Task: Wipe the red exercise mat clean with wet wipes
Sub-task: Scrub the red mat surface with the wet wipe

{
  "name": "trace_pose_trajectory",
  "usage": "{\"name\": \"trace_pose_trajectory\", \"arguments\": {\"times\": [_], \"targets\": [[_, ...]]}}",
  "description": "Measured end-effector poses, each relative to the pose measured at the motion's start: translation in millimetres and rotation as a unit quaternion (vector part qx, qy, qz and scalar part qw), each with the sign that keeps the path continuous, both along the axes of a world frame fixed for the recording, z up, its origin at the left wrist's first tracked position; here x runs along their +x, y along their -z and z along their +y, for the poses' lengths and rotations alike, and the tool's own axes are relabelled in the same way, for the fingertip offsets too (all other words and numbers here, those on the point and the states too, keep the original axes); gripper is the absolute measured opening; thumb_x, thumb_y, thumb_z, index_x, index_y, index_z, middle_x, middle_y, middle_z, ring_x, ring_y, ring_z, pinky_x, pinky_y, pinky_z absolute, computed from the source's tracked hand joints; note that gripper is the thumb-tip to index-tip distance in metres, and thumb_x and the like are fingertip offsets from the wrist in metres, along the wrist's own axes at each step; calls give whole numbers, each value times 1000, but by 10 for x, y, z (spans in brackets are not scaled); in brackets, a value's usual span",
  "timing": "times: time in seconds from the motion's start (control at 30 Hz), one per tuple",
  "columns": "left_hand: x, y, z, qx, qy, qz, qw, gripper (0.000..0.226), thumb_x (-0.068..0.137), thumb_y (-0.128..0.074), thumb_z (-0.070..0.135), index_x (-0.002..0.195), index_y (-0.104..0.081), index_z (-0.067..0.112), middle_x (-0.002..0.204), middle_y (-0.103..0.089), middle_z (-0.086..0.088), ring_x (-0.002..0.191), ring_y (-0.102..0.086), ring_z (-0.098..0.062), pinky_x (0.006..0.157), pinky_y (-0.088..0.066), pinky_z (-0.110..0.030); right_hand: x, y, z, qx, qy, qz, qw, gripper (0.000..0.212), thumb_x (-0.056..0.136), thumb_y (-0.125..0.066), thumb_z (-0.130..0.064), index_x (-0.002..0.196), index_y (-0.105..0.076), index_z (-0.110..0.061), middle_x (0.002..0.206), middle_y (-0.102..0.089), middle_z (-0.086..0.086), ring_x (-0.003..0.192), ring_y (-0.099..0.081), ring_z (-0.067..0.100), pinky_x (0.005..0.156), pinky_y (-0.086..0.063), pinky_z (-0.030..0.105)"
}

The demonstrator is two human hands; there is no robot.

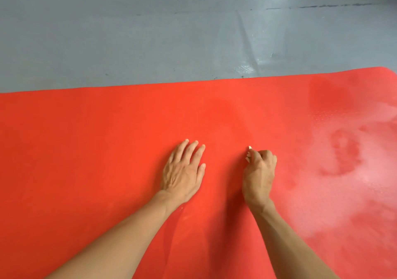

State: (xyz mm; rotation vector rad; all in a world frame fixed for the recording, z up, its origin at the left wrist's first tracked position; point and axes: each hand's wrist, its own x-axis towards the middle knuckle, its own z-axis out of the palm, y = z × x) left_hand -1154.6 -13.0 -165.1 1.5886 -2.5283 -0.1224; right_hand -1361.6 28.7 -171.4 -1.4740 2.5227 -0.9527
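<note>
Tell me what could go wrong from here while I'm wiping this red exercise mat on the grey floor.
1. The small white wet wipe is almost buried in the right hand, so each pass likely cleans only a narrow strip.
2. The pale, shiny patch on the right of the red textured exercise mat looks damp; a hand or knee could slip there.
3. The flat left hand may leave marks on wiped areas.

Flat red exercise mat (pixel 107 149) stretching left and right, nothing standing on it. Only the left hand (pixel 182 171), pressed flat, and the right hand (pixel 260 171), curled round a wipe (pixel 249 153), perhaps. Open grey floor (pixel 150 42) beyond the far edge.
</note>
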Motion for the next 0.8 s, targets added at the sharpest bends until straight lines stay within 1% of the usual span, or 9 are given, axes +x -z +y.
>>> {"name": "trace_pose_trajectory", "arguments": {"times": [0.1,0.2,0.27,0.33,0.4,0.47,0.6,0.67,0.8], "targets": [[-5,86,-50,20,0,-8,1000,60,104,-35,48,155,-48,20,159,-47,-5,153,-33,-30,124,-31,-49,541,11,112,-18,-159,17,987,23,99,-56,-11,115,-71,-5,92,-55,5,88,-49,26,72,-51,39],[16,146,-18,20,4,-12,1000,61,105,-33,48,159,-42,21,164,-41,-3,157,-26,-28,127,-25,-48,309,16,49,-19,-297,68,952,33,100,-49,-21,121,-69,-8,92,-54,4,87,-51,25,73,-49,36],[10,137,-12,23,-2,-12,1000,62,105,-32,48,160,-40,22,165,-40,-2,158,-23,-27,128,-23,-47,-30,23,-111,-7,-242,67,968,30,98,-51,-21,117,-73,-12,92,-55,4,91,-51,25,76,-46,34],[-2,133,-5,24,-7,-12,1000,62,105,-32,48,161,-39,23,166,-39,-1,158,-22,-26,128,-22,-46,-275,-5,-327,15,-108,25,994,21,95,-59,-6,111,-73,-10,92,-56,8,93,-52,31,76,-42,31],[-7,130,-7,28,-10,-13,999,62,105,-32,48,161,-39,24,166,-38,0,159,-21,-25,128,-21,-45,-185,-38,-442,20,-37,-3,999,12,93,-65,0,101,-69,-8,90,-59,10,89,-54,35,71,-33,31],[-8,121,-3,32,-12,-15,999,61,105,-33,48,161,-39,24,166,-38,0,159,-20,-25,128,-21,-45,97,-35,-378,1,-81,1,997,7,93,-68,-3,96,-67,-9,86,-61,8,82,-53,32,70,-33,33],[-7,103,-2,37,-15,-21,999,60,105,-33,48,160,-40,24,167,-37,0,159,-20,-25,128,-22,-46,429,81,-82,-13,-265,18,964,13,94,-68,-3,106,-72,-7,87,-57,3,78,-51,24,73,-45,31],[-18,95,2,32,-20,-23,999,60,105,-34,47,160,-41,24,166,-37,0,159,-21,-25,128,-23,-46,359,99,-61,-13,-305,14,952,16,98,-61,-5,111,-71,-6,95,-59,5,81,-52,24,77,-50,34],[-34,87,-1,37,-23,-32,999,61,104,-37,45,160,-40,23,167,-35,1,159,-19,-24,128,-22,-47,268,33,-8,9,-366,35,930,39,102,-40,-11,131,-63,1,123,-61,12,97,-56,27,90,-53,34]]}}
